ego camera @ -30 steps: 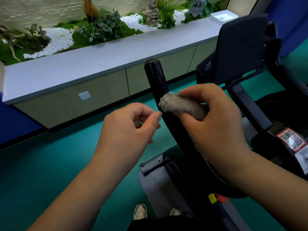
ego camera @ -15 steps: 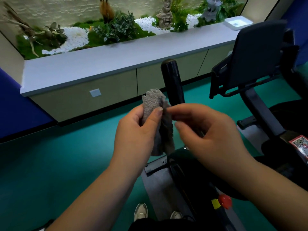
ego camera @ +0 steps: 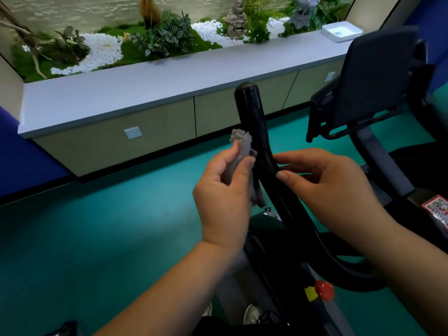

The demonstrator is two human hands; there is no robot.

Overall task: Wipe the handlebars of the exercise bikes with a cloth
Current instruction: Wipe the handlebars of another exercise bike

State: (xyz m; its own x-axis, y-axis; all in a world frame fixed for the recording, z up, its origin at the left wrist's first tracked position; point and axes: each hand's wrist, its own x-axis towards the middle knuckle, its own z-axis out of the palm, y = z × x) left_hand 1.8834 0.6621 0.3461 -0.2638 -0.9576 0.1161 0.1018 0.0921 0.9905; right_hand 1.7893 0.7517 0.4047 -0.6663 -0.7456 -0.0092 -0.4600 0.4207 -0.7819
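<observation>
A black curved handlebar of the exercise bike rises in the middle of the view. My left hand grips a grey fuzzy cloth just left of the bar; the cloth's top sticks up beside the bar and its tail hangs below my thumb. My right hand is at the bar's right side, fingers curled toward it with the fingertips at the bar, holding nothing that I can see.
The bike's dark console panel stands at the right, with a red knob low on the frame and a QR sticker. A long grey-topped cabinet with a planter runs along the back. Teal floor spreads left.
The cloth passed from my right hand to my left. My right hand let go of it and moved to the bar's right side; the left now holds the cloth against the bar's left.
</observation>
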